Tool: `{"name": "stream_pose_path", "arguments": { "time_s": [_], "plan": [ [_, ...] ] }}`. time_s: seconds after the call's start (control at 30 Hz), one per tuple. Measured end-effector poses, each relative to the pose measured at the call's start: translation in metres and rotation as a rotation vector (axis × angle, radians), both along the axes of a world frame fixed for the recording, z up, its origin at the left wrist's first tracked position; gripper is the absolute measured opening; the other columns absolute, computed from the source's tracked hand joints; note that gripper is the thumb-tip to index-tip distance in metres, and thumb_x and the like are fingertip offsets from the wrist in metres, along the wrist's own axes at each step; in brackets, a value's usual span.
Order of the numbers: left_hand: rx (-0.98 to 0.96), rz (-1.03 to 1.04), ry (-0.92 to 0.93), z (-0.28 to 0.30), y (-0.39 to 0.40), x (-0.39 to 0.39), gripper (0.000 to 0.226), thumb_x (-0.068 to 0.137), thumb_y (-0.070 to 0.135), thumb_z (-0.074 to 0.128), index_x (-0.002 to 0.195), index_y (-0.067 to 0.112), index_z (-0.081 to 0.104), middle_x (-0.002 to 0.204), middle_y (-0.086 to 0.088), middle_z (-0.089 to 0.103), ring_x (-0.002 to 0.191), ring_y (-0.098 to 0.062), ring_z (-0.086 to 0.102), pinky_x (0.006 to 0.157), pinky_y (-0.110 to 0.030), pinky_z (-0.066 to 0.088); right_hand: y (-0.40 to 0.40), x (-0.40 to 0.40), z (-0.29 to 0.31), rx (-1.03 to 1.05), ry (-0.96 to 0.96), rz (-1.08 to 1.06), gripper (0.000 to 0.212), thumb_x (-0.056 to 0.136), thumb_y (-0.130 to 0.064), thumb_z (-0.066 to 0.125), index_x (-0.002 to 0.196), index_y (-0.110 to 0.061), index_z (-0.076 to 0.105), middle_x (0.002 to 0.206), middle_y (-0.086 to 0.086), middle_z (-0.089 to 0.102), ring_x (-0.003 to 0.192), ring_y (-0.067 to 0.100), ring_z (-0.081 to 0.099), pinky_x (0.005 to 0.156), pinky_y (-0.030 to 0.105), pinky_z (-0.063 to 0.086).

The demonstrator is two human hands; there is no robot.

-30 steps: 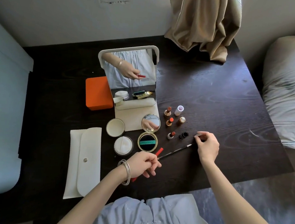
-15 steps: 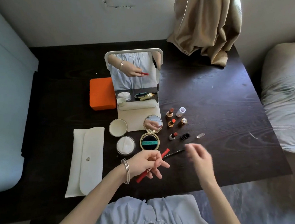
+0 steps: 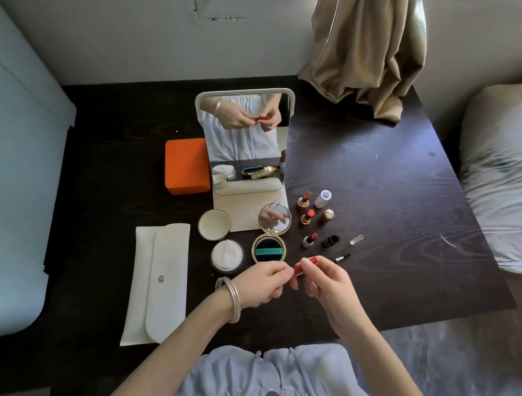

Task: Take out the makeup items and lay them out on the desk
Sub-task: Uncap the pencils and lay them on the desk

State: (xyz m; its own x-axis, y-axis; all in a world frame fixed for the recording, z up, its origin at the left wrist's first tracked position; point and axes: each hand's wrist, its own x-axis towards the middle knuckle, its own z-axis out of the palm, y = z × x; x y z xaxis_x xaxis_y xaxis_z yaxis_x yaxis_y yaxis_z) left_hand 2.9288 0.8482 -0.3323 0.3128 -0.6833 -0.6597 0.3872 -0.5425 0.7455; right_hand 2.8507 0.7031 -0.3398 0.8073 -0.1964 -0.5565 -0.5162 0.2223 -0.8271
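Both hands meet over the desk's front middle, gripping one slim red pencil (image 3: 308,260): my left hand (image 3: 260,283) holds its lower end, my right hand (image 3: 325,281) its upper part. Just beyond them lie an open gold cushion compact (image 3: 268,251), a round powder jar (image 3: 227,256) and its cream lid (image 3: 214,224). Three uncapped lipsticks (image 3: 308,216) stand to the right, with a white cap (image 3: 322,198), a gold cap (image 3: 328,215), a black cap (image 3: 331,240), a clear cap (image 3: 356,239) and a thin brush (image 3: 342,257) partly hidden by my right hand. The white pouch (image 3: 160,283) lies flat at left.
A standing mirror (image 3: 242,139) on a cream base faces me behind the compact. An orange box (image 3: 186,166) sits left of it. A beige curtain (image 3: 367,49) drapes onto the dark desk's (image 3: 412,185) far corner. A bed (image 3: 508,175) borders the right edge.
My right hand left the clear cap on the desk, drew back toward me and took hold of the red pencil that my left hand was holding alone.
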Motion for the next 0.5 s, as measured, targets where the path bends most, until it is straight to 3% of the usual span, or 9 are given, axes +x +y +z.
{"name": "stream_pose_path", "arguments": {
  "time_s": [0.13,0.27,0.3,0.4,0.43,0.5],
  "plan": [
    [-0.048,0.003,0.189,0.012,-0.005,-0.001,0.031,0.101,0.033,0.032,0.076,0.02,0.046,0.046,0.013,0.032,0.037,0.001,0.025,0.036,-0.011,0.019,-0.01,-0.003,0.016,0.03,-0.081,-0.162,0.011,0.088,-0.005,0.058,0.079,-0.002,0.064,0.054,0.003,0.05,0.048,0.008,0.043,0.052,0.019,0.039],
    [-0.094,-0.056,0.254,0.02,-0.015,0.008,0.033,0.1,0.033,0.032,0.073,0.022,0.044,0.047,0.013,0.03,0.038,0.0,0.022,0.037,-0.013,0.013,-0.008,-0.005,0.023,-0.058,-0.134,-0.187,0.013,0.088,-0.003,0.057,0.076,-0.002,0.063,0.052,0.0,0.053,0.046,0.006,0.045,0.048,0.015,0.04],
    [-0.099,-0.071,0.272,0.02,-0.011,0.011,0.033,0.1,0.033,0.032,0.072,0.022,0.044,0.048,0.013,0.03,0.038,0.0,0.022,0.037,-0.014,0.012,-0.017,-0.005,0.024,-0.084,-0.142,-0.278,0.019,0.088,-0.001,0.056,0.072,-0.006,0.065,0.051,-0.002,0.054,0.044,0.005,0.045,0.046,0.014,0.039],
    [-0.034,0.068,0.384,0.01,0.029,0.02,0.032,0.099,0.034,0.035,0.072,0.021,0.046,0.05,0.01,0.028,0.039,-0.001,0.021,0.035,-0.012,0.012,-0.099,-0.02,0.034,-0.104,-0.204,-0.841,0.043,0.089,-0.004,0.054,0.051,-0.016,0.069,0.046,-0.009,0.059,0.037,0.0,0.048,0.04,0.011,0.039],
    [0.004,0.151,0.399,0.007,0.044,0.024,0.03,0.098,0.034,0.037,0.073,0.019,0.047,0.05,0.01,0.028,0.039,-0.001,0.022,0.034,-0.011,0.014,-0.127,-0.029,0.041,-0.15,-0.225,-0.926,0.041,0.09,-0.01,0.056,0.052,-0.017,0.069,0.046,-0.011,0.059,0.037,0.0,0.05,0.041,0.01,0.041],
    [0.057,0.248,0.329,0.001,0.055,0.028,0.028,0.098,0.033,0.039,0.076,0.018,0.048,0.05,0.009,0.03,0.038,-0.001,0.023,0.032,-0.011,0.016,-0.153,-0.033,0.05,-0.244,-0.234,-0.812,0.016,0.081,-0.022,0.063,0.066,-0.017,0.065,0.05,-0.013,0.062,0.043,-0.002,0.055,0.05,0.007,0.046]
  ]
}}
